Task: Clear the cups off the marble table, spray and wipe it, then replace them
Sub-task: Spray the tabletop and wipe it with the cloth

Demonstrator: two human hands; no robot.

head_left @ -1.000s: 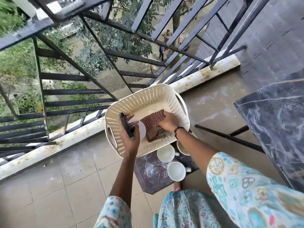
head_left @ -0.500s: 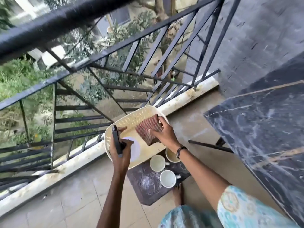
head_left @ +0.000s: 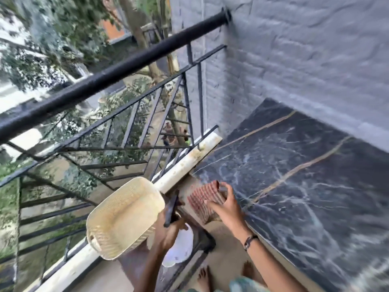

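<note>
My right hand point(head_left: 225, 209) grips a red-brown checked cloth point(head_left: 203, 199) right at the near left edge of the dark marble table point(head_left: 294, 175). The table top shows no cups. In my left hand point(head_left: 168, 229) is a spray bottle point(head_left: 181, 243) with a white body and a black trigger head, held just left of the cloth and below table height. The cups are hidden behind the bottle and my left arm.
A cream perforated basket point(head_left: 124, 216) sits low at the left beside the black balcony railing point(head_left: 105, 76). The grey wall point(head_left: 294, 49) backs the marble table. My bare feet point(head_left: 204, 278) stand on the tiled floor by a small dark side table point(head_left: 205, 242).
Both hands came up out of the basket. My right hand carried the cloth to the marble table's edge; my left brought the spray bottle along. The view swung right and up.
</note>
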